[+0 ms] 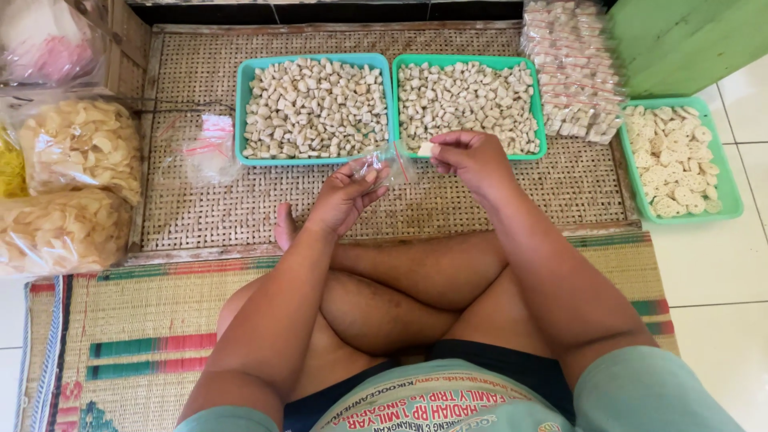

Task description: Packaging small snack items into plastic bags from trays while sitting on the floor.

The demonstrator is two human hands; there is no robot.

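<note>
Presently held: a small clear plastic bag point(382, 166), pinched at its mouth by the left hand point(344, 196); a pale cracker piece point(426, 149), gripped between the fingertips of the right hand point(474, 158), just beside the bag's opening. Beyond both hands stood two teal trays point(390, 68) of cracker pieces. Right of the right hand lay stacked filled packets point(572, 68).

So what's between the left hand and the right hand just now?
In the head view, a small clear bag spans the gap: the left hand holds it open, and the right hand pinches a pale cracker piece at its mouth.
</note>
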